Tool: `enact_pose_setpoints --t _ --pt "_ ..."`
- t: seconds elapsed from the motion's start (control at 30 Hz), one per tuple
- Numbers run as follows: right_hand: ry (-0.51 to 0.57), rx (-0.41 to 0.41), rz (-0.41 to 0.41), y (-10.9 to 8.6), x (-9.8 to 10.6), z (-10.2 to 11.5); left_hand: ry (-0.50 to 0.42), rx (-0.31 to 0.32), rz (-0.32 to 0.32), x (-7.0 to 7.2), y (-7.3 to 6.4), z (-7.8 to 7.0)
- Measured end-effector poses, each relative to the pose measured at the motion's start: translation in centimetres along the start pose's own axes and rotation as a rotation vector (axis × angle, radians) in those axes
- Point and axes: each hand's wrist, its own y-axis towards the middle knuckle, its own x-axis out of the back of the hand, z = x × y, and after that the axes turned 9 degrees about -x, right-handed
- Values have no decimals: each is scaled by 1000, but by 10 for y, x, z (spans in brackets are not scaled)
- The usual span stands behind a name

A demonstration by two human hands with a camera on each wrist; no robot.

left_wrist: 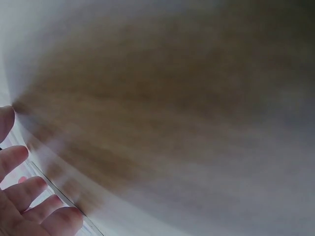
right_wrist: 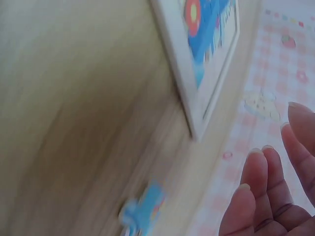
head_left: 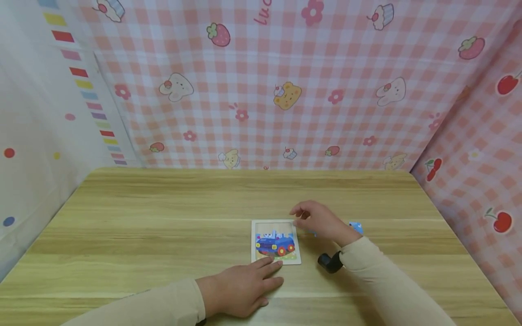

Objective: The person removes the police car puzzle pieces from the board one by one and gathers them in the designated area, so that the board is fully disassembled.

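While nothing is gripped over the table [head_left: 163,244] by the spread left hand [head_left: 243,287] or half-curled right hand [head_left: 322,222], the puzzle board [head_left: 275,227] beneath left fingertips [head_left: 267,260] could be skewed by uneven pressure, or the blue piece [head_left: 356,227] by brushing.

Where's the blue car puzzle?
In the head view, the blue car puzzle lies just right of centre on the table, the left hand at its near edge, the right hand by its far-right corner.

Soft, even light on tabletop [head_left: 142,226], head view fairly sharp, 2 wrist views largely blurred, left view dimmest
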Motion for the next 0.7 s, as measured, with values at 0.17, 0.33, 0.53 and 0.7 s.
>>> enact_pose_setpoints --t 0.17,0.33,0.53,0.7 --pt "-7 22 27 4 -11 9 -4 -4 -6 0 0 1" --pt "3 23 65 4 -21 15 -6 -17 -17 -1 0 0" --pt "-10 68 106 6 -30 19 24 -38 -38 -1 1 -1" --pt "-34 84 125 9 -37 23 83 -59 -71 -2 2 -1"
